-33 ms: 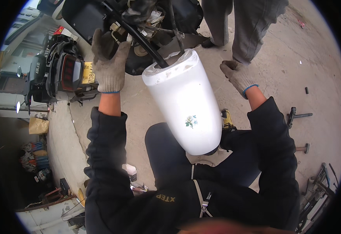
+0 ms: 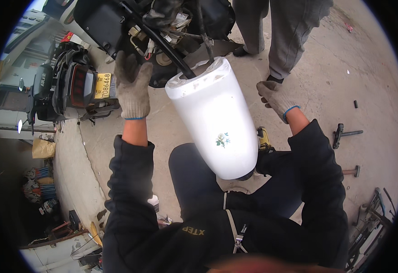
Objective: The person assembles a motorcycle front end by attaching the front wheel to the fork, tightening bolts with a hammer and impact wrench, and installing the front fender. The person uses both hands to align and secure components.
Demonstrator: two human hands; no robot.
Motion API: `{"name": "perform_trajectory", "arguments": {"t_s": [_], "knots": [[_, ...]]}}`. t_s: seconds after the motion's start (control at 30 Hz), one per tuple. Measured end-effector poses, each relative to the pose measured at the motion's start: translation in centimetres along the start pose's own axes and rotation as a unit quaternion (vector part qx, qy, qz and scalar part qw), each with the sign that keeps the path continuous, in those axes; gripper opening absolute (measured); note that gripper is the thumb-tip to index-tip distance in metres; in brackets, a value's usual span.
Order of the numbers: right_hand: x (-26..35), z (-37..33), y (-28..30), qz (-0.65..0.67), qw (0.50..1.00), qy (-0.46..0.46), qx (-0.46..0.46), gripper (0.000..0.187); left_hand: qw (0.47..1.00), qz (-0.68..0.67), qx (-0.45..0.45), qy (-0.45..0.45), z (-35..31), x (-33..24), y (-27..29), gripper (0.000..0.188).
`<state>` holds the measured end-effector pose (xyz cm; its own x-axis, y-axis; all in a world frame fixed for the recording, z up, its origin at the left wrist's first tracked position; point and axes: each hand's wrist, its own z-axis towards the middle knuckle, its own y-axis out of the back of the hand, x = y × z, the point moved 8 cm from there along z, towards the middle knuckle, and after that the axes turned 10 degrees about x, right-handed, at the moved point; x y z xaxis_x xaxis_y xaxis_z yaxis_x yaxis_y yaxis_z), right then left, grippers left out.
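A glossy white curved scooter fender (image 2: pixel 212 123) with a small flower decal stands between my knees. Its dirty upper edge surrounds the lower end of a black metal tube (image 2: pixel 158 38). My left hand (image 2: pixel 133 86), in a dirty knit work glove, is held left of the fender with thumb and fingers apart, touching nothing visible. Beyond it are exposed wires (image 2: pixel 149 48) and black scooter bodywork (image 2: pixel 101 27). My right hand (image 2: pixel 276 96), gloved too, hovers right of the fender with loosely bent fingers and nothing visible in them.
Another person's grey trouser legs (image 2: pixel 285 36) stand at the far right. A parked scooter (image 2: pixel 78 88) with a yellow plate is at left. On the concrete at right lie a black metal tool (image 2: pixel 340 135), a hammer (image 2: pixel 356 171) and a bicycle-like frame (image 2: pixel 372 218).
My left hand has drawn back slightly toward me and to the right, away from the scooter's wiring. My right hand stays nearly in place. The fender has hardly moved.
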<state>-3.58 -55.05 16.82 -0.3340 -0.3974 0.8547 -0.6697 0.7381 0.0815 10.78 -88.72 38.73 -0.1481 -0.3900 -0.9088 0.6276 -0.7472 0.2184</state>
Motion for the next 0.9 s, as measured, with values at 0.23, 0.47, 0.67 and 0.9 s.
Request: {"name": "perform_trajectory", "arguments": {"t_s": [0.23, 0.47, 0.67, 0.9], "knots": [[-10.5, -3.9, -9.4, 0.257, 0.962, -0.044, 0.080, 0.069, 0.811, -0.358, 0.045, 0.460, -19.4, 22.4, -4.4, 0.090], [-9.3, -4.3, -8.2, 0.312, 0.948, 0.000, -0.056, 0.059, 0.760, -0.440, 0.085, 0.470, -20.0, 23.4, -7.4, 0.107], [-4.6, -6.6, -7.2, 0.329, 0.941, 0.067, -0.047, 0.050, 0.833, -0.362, 0.084, 0.411, -20.2, 22.5, -6.0, 0.098], [-5.4, -7.8, -6.7, 0.344, 0.928, 0.142, -0.023, 0.035, 0.878, -0.329, 0.067, 0.340, -26.0, 16.0, -3.8, 0.081]]}}
